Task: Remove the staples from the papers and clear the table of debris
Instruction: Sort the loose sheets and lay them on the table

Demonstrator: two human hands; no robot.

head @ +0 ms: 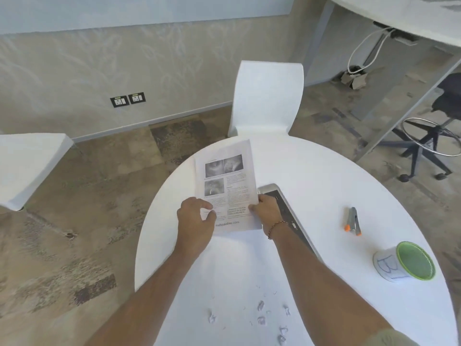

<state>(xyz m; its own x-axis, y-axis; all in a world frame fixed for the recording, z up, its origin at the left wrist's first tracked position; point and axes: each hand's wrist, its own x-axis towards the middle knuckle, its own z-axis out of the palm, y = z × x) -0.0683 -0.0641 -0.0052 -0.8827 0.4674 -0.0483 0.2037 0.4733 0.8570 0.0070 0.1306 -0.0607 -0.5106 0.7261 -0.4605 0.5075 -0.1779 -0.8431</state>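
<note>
A printed paper (225,181) with dark pictures and text is held up over the round white table (324,186). My left hand (195,216) pinches its lower left corner and my right hand (265,209) grips its lower right edge. A grey staple remover with orange tips (352,221) lies on the table to the right. Small crumpled paper scraps (260,307) and several loose staples (274,293) are scattered near the table's front edge. A green-rimmed cup with a white label (405,262) stands at the right.
A grey laptop (282,201) lies on the table under my right wrist. A white chair (267,96) stands beyond the table, another white chair (27,166) at the left. A black office stool (434,131) and a tall white desk (399,13) are at the right.
</note>
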